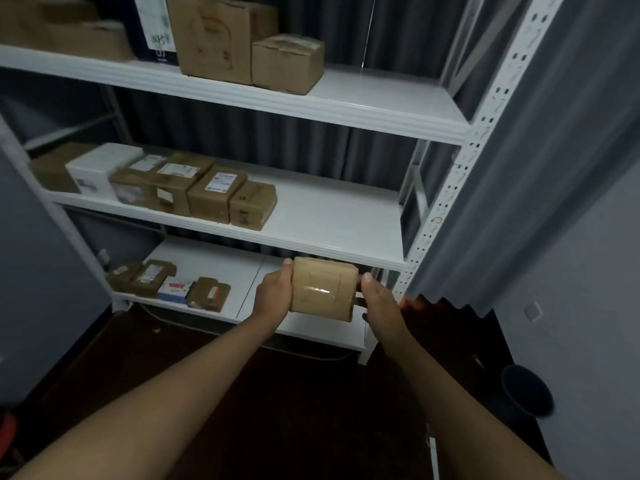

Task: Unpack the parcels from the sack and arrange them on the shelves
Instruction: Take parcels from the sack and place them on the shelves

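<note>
Clamped between both palms: a tape-wrapped brown parcel (pixel 323 288), left hand (pixel 274 293) pressed to one end, right hand (pixel 380 300) to the other, thumbs over the top, fingers mostly hidden behind. Held in the air in front of the middle shelf's edge (pixel 311 245), above the bottom shelf (pixel 249 271). Slick tape, no support underneath: likely to slip if either palm eases. Could also clip the shelf lip on the way in, or nudge the row of boxes (pixel 194 192) already there. No sack in view.
</note>
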